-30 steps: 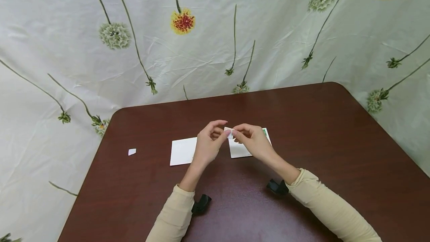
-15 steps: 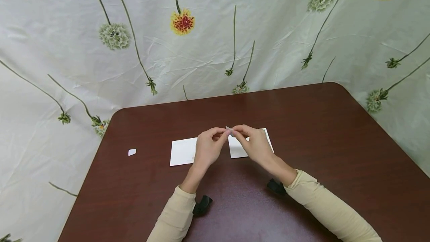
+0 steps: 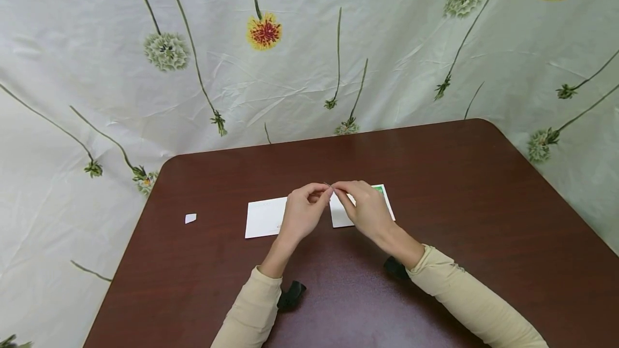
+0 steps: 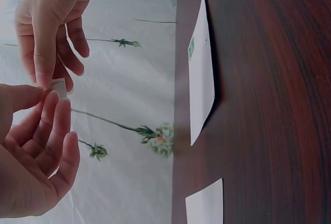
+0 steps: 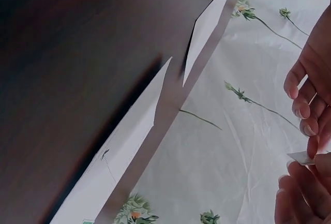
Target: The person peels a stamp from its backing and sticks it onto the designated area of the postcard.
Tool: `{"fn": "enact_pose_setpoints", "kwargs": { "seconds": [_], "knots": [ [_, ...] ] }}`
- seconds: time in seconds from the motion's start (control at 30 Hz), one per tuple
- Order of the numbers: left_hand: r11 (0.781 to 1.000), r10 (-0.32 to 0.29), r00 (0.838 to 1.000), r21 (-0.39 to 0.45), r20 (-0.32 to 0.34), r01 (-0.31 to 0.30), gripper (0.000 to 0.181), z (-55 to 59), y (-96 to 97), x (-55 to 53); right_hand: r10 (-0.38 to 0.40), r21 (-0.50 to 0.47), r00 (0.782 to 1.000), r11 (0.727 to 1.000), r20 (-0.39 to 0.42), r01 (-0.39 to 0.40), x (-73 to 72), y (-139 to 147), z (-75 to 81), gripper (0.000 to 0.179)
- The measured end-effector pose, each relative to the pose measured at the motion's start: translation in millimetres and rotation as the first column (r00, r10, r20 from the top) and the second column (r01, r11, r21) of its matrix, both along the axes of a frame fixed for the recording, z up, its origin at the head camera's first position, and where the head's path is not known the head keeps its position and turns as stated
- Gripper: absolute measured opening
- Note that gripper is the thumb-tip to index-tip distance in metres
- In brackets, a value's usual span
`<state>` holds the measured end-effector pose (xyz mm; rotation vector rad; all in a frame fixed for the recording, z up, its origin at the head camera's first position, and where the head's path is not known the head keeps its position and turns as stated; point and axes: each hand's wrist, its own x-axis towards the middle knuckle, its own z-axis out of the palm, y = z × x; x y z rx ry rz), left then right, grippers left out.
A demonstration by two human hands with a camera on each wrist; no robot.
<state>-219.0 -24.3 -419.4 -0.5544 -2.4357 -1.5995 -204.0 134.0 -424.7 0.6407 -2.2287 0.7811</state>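
Note:
Close together over the table, both hands pinch a small white piece of paper [image 4: 58,86]. My left hand [image 3: 303,211] grips it between thumb and fingers. The thumb and forefinger of my right hand [image 3: 369,209] meet it from the other side. From the head view only a thin edge of the piece shows, while in the right wrist view a pale corner [image 5: 299,157] sticks out past the fingertips. Beneath the hands lie two white envelope-like cards: a left one [image 3: 263,218], and a right one [image 3: 341,215] bearing a green printed patch [image 3: 379,189]. The hands partly cover both cards.
Another small white scrap of paper [image 3: 191,218] lies on the left of the dark red-brown table [image 3: 435,176]. Black wrist devices [image 3: 292,295] sit beneath the forearms. A flower-printed cloth [image 3: 300,79] hangs behind the table's far edge.
The small paper piece has turned from facing the head view to nearly edge-on. My left forefinger has come down onto it, and the fingertips of both hands have drawn closer together.

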Motion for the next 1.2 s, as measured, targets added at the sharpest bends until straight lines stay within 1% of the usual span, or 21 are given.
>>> {"fn": "enact_pose_setpoints", "kwargs": {
  "seconds": [0.17, 0.33, 0.53, 0.67, 0.8, 0.97, 1.07, 1.2],
  "knots": [
    [1.0, -0.009, 1.0, -0.004, 0.006, 0.009, 0.014, 0.7, -0.3, 0.8, 0.007, -0.034, 1.0, 0.999, 0.024, -0.007, -0.3, -0.5, -1.1, 0.008],
    [1.0, -0.016, 1.0, -0.006, 0.021, 0.016, 0.014, 1.6, -0.3, 1.4, 0.025, -0.087, 0.997, 0.996, 0.074, -0.018, -0.9, -1.2, -2.5, 0.009],
    [0.999, -0.033, 0.999, 0.002, 0.032, 0.033, 0.014, 1.6, -0.4, 1.5, 0.093, -0.189, 0.983, 0.98, 0.156, -0.063, -1.8, -0.6, -2.4, 0.008],
    [0.999, -0.043, 0.998, 0.001, 0.036, 0.043, 0.014, 2.2, -0.5, 1.8, 0.124, -0.232, 0.976, 0.969, 0.178, -0.08, -2.0, 0.9, -2.3, 0.01],
    [0.999, -0.05, 0.998, -0.006, 0.044, 0.05, 0.014, 2.3, -0.5, 2.0, 0.137, -0.271, 0.97, 0.959, 0.202, -0.079, -1.2, 1.3, -1.4, 0.012],
    [0.999, -0.052, 0.998, -0.01, 0.046, 0.053, 0.012, 2.1, -0.8, 2.3, 0.162, -0.334, 0.949, 0.94, 0.27, -0.066, -0.6, 0.2, 0.2, 0.012],
    [0.998, -0.058, 0.997, -0.008, 0.054, 0.059, 0.011, 2.1, -1.0, 2.6, 0.159, -0.361, 0.94, 0.932, 0.302, -0.042, -0.4, -0.4, 1.0, 0.012],
    [0.998, -0.065, 0.996, -0.013, 0.065, 0.066, 0.011, 1.5, -1.1, 2.7, 0.151, -0.375, 0.935, 0.927, 0.321, -0.021, -0.1, -0.1, 1.6, 0.012]
  ]
}}
